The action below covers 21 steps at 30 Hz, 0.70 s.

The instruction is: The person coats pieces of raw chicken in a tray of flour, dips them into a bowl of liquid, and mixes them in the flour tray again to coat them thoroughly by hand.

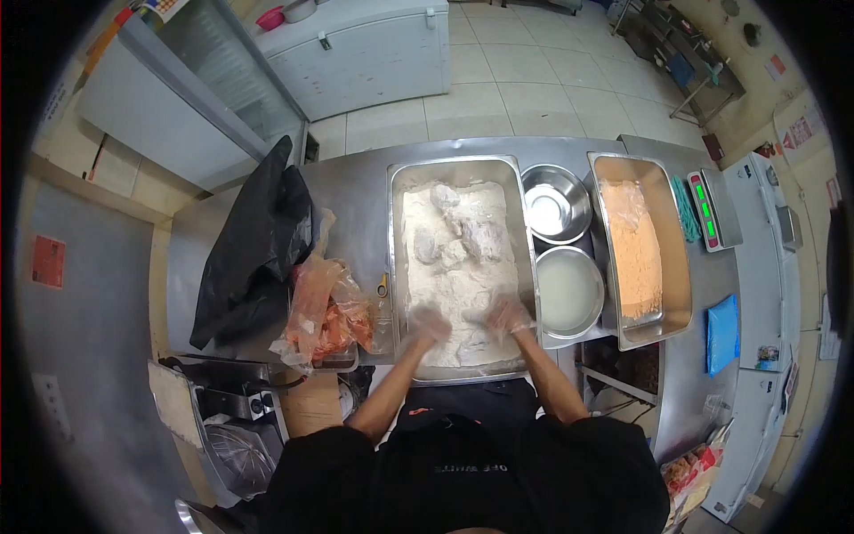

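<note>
A deep steel pan in front of me holds white flour. Several flour-coated pieces, which look like meat, lie in it. At the near left of the pan my left hand is over the flour, its fingers smeared by motion. My right hand is at the near right, fingers stretched out toward a floured lump. Both hands seem to wear thin clear gloves. Whether either one touches a piece is hard to see.
Right of the pan stand a steel bowl, a bowl of whitish liquid, a pan of orange powder and a scale. To the left are a black plastic bag, a clear bag of reddish meat and scissors.
</note>
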Each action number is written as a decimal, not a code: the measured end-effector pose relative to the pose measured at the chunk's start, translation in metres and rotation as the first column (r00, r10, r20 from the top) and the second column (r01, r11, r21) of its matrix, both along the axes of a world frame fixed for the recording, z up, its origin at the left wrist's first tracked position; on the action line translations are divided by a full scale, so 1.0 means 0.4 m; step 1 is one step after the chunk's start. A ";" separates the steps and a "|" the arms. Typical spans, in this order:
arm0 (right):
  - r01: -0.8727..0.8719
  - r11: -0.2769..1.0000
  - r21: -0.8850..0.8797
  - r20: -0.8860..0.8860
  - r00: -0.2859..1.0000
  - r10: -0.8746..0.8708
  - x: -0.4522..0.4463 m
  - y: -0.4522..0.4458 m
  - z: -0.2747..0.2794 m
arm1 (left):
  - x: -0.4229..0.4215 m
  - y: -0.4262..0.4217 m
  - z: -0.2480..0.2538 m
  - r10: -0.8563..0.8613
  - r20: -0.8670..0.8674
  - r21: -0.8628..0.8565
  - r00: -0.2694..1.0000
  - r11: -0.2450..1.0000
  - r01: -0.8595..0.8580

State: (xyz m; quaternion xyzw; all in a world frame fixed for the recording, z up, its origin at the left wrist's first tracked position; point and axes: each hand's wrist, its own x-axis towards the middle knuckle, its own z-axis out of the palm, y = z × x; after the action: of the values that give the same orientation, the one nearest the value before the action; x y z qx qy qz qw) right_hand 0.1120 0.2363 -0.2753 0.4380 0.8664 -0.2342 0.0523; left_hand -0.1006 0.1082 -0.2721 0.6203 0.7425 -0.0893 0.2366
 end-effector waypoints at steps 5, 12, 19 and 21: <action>0.088 0.933 -0.349 -0.128 0.982 -0.141 -0.032 -0.076 0.009 | 0.024 -0.031 -0.047 0.658 0.652 -0.355 0.378 0.704 -0.615; -0.170 0.656 -0.736 -0.633 0.516 -0.577 -0.073 0.001 0.058 | 0.005 0.108 0.132 0.238 0.971 -0.181 -0.004 0.730 -0.659; -0.076 0.942 -0.327 -0.267 0.964 -0.015 0.078 0.060 0.005 | -0.103 0.069 0.076 -0.073 0.309 -0.176 0.948 0.975 0.132; -0.102 0.982 -0.159 -0.100 0.991 0.086 0.098 -0.047 -0.025 | -0.015 -0.039 -0.026 -0.392 0.094 0.018 0.915 0.920 0.392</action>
State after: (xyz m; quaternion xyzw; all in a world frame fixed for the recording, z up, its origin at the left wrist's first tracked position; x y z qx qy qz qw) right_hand 0.1513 0.2175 -0.2855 0.3795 0.8653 -0.3221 0.0590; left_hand -0.1066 0.0924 -0.2826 0.7598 0.5910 -0.1055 0.2494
